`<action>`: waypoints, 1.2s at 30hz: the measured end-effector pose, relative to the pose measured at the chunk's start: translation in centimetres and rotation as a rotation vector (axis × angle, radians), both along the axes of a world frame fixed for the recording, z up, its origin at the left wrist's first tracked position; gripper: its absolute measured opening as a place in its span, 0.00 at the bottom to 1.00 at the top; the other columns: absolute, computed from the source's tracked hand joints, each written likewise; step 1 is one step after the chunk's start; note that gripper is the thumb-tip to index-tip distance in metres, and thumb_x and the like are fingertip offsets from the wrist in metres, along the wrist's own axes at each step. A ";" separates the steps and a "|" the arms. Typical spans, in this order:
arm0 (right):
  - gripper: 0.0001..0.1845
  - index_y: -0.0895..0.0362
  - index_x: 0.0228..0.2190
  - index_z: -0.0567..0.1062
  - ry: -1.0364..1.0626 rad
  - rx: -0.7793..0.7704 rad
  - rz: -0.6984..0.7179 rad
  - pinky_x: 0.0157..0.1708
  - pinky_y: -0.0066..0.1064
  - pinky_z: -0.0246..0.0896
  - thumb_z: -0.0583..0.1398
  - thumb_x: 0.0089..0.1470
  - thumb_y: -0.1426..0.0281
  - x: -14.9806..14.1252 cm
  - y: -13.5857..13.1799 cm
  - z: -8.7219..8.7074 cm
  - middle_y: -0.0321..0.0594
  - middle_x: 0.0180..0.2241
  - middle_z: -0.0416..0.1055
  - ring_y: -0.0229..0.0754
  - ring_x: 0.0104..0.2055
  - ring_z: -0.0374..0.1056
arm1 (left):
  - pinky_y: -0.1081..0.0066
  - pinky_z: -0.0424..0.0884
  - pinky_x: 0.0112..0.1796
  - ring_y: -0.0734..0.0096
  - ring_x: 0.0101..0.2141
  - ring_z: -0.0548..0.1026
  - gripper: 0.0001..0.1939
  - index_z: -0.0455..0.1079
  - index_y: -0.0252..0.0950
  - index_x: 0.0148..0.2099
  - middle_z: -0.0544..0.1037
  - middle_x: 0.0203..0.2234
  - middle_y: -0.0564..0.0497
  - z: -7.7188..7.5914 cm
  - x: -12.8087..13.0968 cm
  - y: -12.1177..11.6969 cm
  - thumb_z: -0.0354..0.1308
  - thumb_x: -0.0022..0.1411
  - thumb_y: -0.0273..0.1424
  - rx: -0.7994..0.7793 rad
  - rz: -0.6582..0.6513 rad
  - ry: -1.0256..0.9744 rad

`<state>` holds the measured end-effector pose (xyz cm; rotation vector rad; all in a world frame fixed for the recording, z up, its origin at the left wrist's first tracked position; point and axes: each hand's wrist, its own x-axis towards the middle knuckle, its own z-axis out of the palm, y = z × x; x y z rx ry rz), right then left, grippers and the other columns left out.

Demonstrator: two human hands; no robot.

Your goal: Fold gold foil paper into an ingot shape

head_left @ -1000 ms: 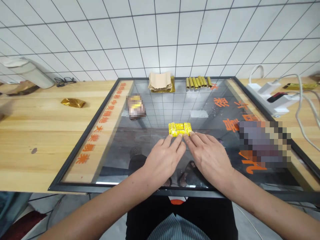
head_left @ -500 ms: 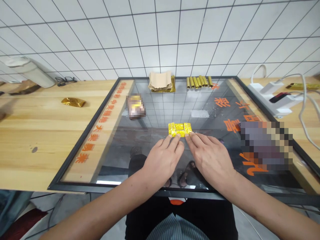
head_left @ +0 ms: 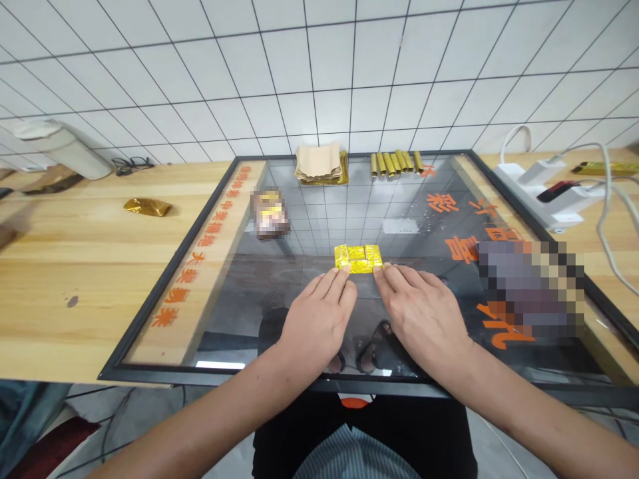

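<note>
A small folded piece of gold foil paper point(head_left: 358, 258) lies flat on the glass-topped board point(head_left: 319, 313) in the middle of the table. My left hand point(head_left: 319, 319) rests palm down just below its left end, fingers stretched out and touching its near left corner. My right hand point(head_left: 419, 313) lies flat below its right end, fingertips at its near right corner. Neither hand grips anything.
At the board's far edge sit a stack of brown and gold paper sheets point(head_left: 320, 163) and a row of rolled gold tubes point(head_left: 396, 162). A crumpled gold wrapper point(head_left: 146, 207) lies on the wooden table at left. A power strip with cables point(head_left: 549, 189) is at right.
Both hands have spread slightly apart along the foil piece's near edge, the left hand sliding left. The foil piece has stayed in place.
</note>
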<state>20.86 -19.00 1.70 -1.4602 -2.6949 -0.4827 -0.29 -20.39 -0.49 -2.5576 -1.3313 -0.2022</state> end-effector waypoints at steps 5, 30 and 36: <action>0.22 0.65 0.58 0.77 0.016 -0.005 0.012 0.45 0.42 0.67 0.58 0.64 0.80 0.1 0.0 0.0 0.54 0.51 0.80 0.53 0.49 0.73 | 0.56 0.74 0.63 0.54 0.64 0.76 0.18 0.75 0.29 0.59 0.77 0.65 0.37 0.1 -0.6 -0.4 0.49 0.76 0.23 0.014 0.027 -0.011; 0.19 0.63 0.55 0.78 0.021 0.017 0.001 0.42 0.42 0.64 0.56 0.67 0.80 0.0 0.0 -0.1 0.50 0.47 0.80 0.52 0.47 0.73 | 0.54 0.68 0.51 0.54 0.49 0.73 0.21 0.71 0.29 0.65 0.78 0.49 0.41 1.5 0.8 1.3 0.47 0.81 0.36 -0.099 0.038 0.002; 0.19 0.65 0.56 0.78 0.025 -0.013 -0.005 0.43 0.42 0.65 0.57 0.67 0.79 0.1 0.1 0.0 0.51 0.49 0.80 0.52 0.48 0.74 | 0.55 0.67 0.49 0.54 0.48 0.73 0.19 0.71 0.32 0.63 0.77 0.48 0.43 1.6 0.9 1.5 0.47 0.81 0.36 -0.092 0.047 0.012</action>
